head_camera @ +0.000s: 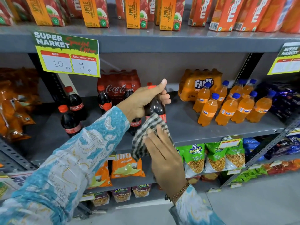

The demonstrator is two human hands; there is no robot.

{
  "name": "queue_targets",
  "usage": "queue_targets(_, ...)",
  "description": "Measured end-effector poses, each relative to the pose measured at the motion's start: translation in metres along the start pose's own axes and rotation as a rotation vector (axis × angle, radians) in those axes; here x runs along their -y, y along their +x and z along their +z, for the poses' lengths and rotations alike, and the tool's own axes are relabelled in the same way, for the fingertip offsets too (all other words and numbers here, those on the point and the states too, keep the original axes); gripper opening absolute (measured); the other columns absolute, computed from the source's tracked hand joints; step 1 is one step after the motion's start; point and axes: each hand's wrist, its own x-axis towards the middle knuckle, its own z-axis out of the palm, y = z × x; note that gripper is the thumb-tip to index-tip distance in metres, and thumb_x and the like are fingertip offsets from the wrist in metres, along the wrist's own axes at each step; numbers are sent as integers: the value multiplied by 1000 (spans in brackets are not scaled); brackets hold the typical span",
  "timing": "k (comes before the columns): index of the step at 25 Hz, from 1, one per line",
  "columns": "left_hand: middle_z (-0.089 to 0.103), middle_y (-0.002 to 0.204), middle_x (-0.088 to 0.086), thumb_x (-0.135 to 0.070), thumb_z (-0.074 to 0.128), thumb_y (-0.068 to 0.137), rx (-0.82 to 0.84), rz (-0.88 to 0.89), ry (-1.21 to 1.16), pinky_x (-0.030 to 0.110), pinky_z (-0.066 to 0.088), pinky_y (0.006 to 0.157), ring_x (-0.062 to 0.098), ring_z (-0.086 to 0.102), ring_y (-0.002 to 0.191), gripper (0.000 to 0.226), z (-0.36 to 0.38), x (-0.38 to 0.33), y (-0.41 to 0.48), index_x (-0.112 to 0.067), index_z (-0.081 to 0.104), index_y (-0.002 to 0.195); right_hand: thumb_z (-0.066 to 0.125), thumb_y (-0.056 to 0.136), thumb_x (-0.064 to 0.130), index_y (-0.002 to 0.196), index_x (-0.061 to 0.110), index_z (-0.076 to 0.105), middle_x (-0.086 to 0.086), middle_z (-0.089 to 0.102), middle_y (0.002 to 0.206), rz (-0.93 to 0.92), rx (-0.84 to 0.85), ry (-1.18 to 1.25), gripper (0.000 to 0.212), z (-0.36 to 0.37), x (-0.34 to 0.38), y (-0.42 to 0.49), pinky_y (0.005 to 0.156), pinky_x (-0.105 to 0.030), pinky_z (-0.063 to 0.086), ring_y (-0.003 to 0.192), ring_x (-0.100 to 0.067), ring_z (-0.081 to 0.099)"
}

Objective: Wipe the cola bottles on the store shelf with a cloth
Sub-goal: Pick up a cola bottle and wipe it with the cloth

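Observation:
My left hand (142, 101) grips a small cola bottle (156, 108) by its neck, holding it in front of the middle shelf. Against the bottle's lower half my right hand (164, 153) presses a black-and-white checked cloth (151, 133), fingers wrapped over the fabric. Several more cola bottles stand on the grey shelf (186, 125): two at the left (71, 120) (75, 103), others behind my left wrist (103, 98). A shrink-wrapped cola pack (118, 83) sits at the back of the shelf.
Orange soda bottles (227, 108) and a wrapped orange soda pack (194, 83) fill the shelf's right side. Juice cartons (136, 12) line the shelf above, with a price sign (66, 54) hanging from its edge. Snack bags (211, 156) fill the lower shelves; orange packets (14, 103) lie at left.

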Motion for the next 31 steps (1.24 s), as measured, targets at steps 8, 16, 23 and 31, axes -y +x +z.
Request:
queue_targets(8,52,47,-2,-40,62,80,97,9,-72,27,51,60,14,53,49,38,-2,-8,6,-15,52,54,38,97,-3,112,-2,67,-16,62,124,-7,13,-51,33,14,-1,2,101,-51,45,128,-34,47)
queue_targets(16,52,50,-4,-47,64,72,200,5,-55,29,49,68,14,54,55,37,-10,-7,8,-17,53,53,44,93,-2,112,-4,66,-19,62,124,30,-72,-110,30,20,-5,49,107,-49,40,127,-37,48)
queue_targets(23,57,50,0,-33,69,80,39,16,-25,27,50,64,16,57,53,35,-1,-5,22,-14,56,54,36,96,-1,111,-5,67,-19,63,122,70,32,-88,35,19,0,-6,110,-43,36,129,-32,45)
queue_targets(31,64,48,0,-31,74,77,-168,24,55,26,51,66,15,58,55,31,29,4,37,-11,60,58,22,105,4,105,-7,68,-19,63,123,14,125,-84,47,28,-45,4,108,-61,24,132,-41,33)
